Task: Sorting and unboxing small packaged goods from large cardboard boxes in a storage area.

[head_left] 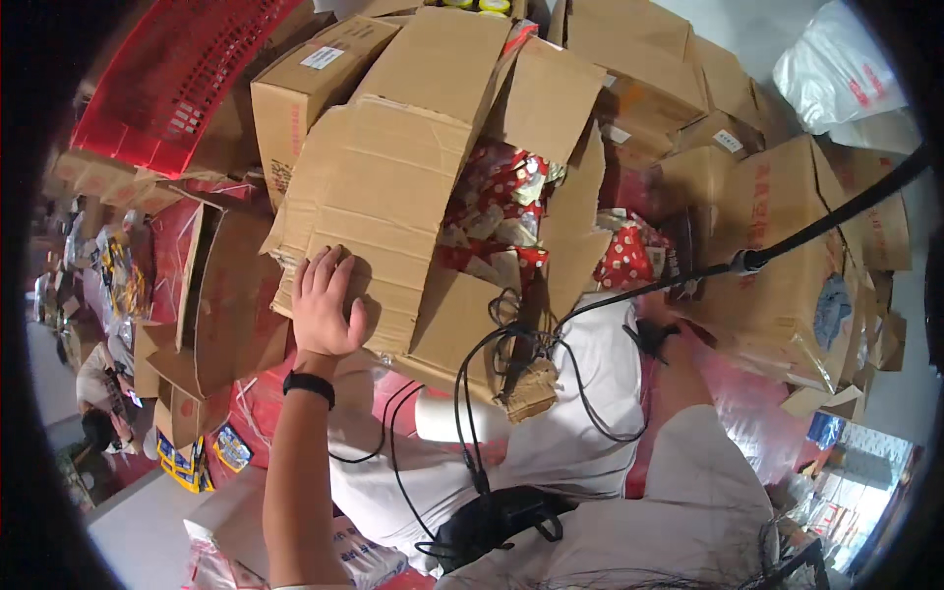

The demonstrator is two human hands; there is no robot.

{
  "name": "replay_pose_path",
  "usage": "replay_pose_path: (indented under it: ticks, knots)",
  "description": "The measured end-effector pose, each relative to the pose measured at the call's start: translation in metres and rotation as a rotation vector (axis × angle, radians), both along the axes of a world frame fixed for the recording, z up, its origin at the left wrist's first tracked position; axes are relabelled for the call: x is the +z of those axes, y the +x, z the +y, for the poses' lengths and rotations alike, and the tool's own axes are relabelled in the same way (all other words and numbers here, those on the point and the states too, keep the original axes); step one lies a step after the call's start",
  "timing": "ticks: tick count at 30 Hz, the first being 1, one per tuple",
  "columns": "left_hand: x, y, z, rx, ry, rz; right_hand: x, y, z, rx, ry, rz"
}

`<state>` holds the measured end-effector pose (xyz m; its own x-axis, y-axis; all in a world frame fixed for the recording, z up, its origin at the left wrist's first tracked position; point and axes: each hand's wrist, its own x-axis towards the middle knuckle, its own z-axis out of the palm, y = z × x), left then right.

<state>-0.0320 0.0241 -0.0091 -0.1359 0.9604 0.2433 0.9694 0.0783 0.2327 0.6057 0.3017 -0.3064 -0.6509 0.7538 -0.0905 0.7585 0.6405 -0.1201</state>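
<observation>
My left hand rests flat, fingers stretched, on the brown flap of a large open cardboard box. Inside that box lie several red bags with white polka dots, partly covered by the flaps. Below the box's right side, my right hand is in shadow beside another red polka-dot bag. Its fingers are too dark and hidden to make out, so whether it touches the bag cannot be told. Black bands circle both wrists.
A red plastic basket sits at the upper left. Cardboard boxes crowd the right and back. Black cables hang across my lap, and one thick cable crosses the right side. Another person is at the far left.
</observation>
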Motion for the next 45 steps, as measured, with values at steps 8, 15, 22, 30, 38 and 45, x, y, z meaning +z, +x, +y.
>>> replay_pose_path:
  ticks: [8,15,22,30,38,45]
  knots:
    - [-0.002,0.001,0.0,-0.011,0.002,0.013,0.22,-0.239,0.016,-0.384,-0.925,1.198]
    - [-0.003,-0.001,0.003,-0.044,-0.009,-0.018,0.141,-0.377,-0.027,-0.199,-0.746,0.166]
    - [-0.004,-0.002,0.001,-0.033,-0.04,0.015,0.064,-0.395,-0.03,-0.359,-1.038,-0.117]
    - [0.001,0.001,0.004,-0.043,-0.076,0.027,0.037,-0.387,-0.053,0.057,-0.705,-0.162]
    - [0.0,0.0,0.003,-0.027,-0.101,0.033,0.06,-0.381,-0.042,0.308,-0.854,-0.347]
    - [-0.001,-0.001,0.004,-0.037,-0.077,0.025,0.045,-0.398,-0.05,0.344,-0.708,-0.31]
